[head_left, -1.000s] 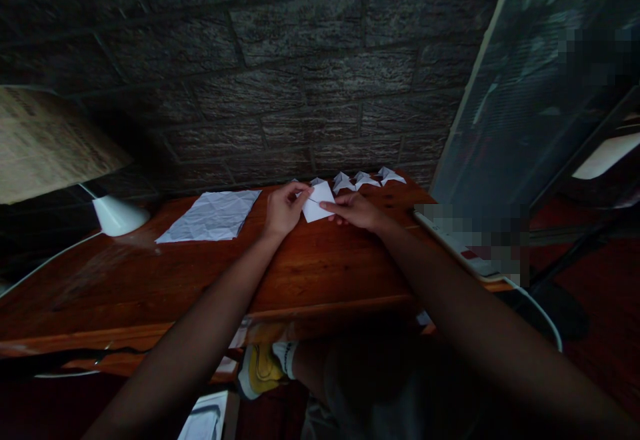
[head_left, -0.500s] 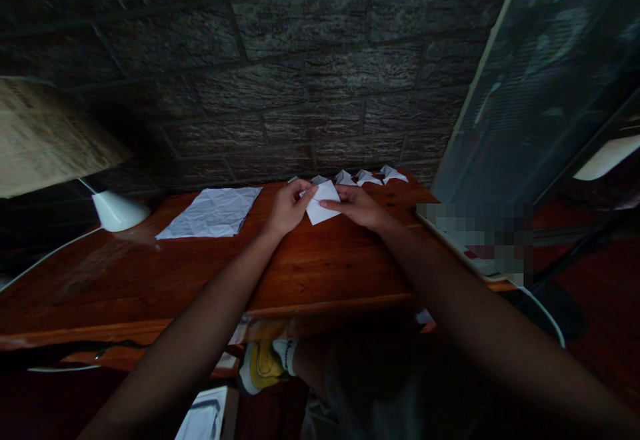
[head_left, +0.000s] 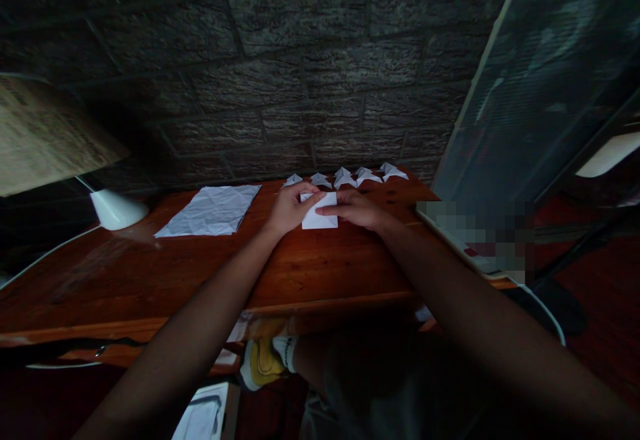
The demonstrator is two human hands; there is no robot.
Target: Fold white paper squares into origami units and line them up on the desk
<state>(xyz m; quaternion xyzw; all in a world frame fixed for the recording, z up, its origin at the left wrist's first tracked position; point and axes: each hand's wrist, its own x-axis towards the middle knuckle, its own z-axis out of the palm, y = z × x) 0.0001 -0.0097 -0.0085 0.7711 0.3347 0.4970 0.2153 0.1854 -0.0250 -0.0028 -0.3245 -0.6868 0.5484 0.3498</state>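
Both hands pinch a folded white square above the table's far half

The left hand grips the square at its far left corner, thumb on the upper face and the other fingers curled behind. The right hand grips it from the right side, its thumb laid straight across the face towards the middle and its fingers tucked beneath, mostly hidden. The square lies between the hands, nearer the far edge of the wooden table than the near edge, its own near side roughly parallel with that near edge. Whether it touches the surface cannot be told.

Just beyond the hands, five folded paper pieces stand in a row along the far edge, from behind the left hand to near the far right corner. Left of the left hand, wrinkled white sheets lie near the far edge, well apart from the square. A lamp with a white base stands further left, near the far left corner. At the right edge sits a pale-rimmed object, partly blurred out, with a white cable beside it. Below the near edge show a yellow shoe and a white box
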